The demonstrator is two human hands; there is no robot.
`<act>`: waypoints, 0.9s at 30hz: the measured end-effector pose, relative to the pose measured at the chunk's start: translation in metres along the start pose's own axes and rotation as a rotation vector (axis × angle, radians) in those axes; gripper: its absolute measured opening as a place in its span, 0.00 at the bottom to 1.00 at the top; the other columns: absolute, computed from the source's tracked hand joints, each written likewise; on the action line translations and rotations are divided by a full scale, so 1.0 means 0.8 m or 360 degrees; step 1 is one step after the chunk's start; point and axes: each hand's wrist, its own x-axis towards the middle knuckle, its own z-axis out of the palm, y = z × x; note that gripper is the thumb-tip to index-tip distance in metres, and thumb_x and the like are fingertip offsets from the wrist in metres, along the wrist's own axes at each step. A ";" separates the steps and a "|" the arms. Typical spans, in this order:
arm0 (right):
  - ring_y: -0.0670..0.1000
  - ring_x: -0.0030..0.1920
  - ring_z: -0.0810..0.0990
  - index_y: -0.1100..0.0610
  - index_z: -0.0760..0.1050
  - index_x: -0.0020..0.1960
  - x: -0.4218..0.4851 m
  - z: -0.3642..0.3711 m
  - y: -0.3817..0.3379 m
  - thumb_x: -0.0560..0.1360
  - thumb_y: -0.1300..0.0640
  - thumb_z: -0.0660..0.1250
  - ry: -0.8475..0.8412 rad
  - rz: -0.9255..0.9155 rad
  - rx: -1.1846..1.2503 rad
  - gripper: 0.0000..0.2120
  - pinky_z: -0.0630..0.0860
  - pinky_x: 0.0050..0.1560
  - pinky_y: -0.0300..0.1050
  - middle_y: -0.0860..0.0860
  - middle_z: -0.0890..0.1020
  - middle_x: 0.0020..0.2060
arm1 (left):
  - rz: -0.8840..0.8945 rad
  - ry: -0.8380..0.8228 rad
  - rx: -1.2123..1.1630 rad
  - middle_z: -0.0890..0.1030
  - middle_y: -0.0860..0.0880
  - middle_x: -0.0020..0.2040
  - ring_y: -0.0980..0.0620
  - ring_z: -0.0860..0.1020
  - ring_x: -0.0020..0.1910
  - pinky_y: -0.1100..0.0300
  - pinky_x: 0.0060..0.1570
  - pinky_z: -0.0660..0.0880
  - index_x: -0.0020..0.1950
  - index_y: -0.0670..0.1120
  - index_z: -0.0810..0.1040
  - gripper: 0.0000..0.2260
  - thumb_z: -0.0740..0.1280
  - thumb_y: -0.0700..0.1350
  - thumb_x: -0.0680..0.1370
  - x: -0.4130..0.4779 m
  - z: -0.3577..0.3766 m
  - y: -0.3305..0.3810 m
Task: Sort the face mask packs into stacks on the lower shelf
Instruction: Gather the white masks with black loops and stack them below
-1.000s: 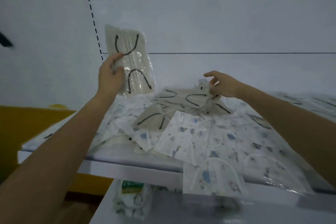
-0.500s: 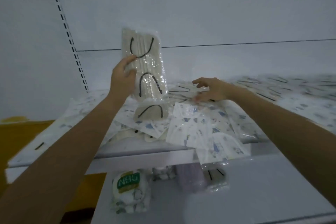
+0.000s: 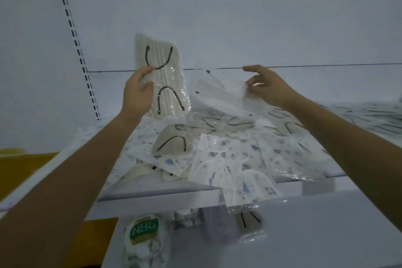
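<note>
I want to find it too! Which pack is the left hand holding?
Start at the white wall above the upper shelf. The left hand holds a pack upright in front of it. Only this lifted pack is cream with two black loops.

White back panel (image 3: 217, 6) fills the upper field. An upright (image 3: 75, 37) with a column of dark slots runs down its left part. A thin dark seam (image 3: 326, 65) crosses the panel horizontally, from the upright to the right edge. Front lip of the upper shelf (image 3: 156, 197), white. Yellow surface (image 3: 19, 163) at lower left, partly blurred.
</note>
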 end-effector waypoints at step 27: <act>0.50 0.51 0.82 0.53 0.66 0.63 -0.038 0.049 -0.107 0.76 0.66 0.62 0.0216 -0.0118 0.1371 0.18 0.76 0.56 0.44 0.49 0.85 0.44 | -0.0414 -0.0814 -0.1101 0.82 0.46 0.55 0.49 0.80 0.55 0.59 0.49 0.78 0.62 0.43 0.74 0.14 0.58 0.47 0.80 -0.070 0.010 0.051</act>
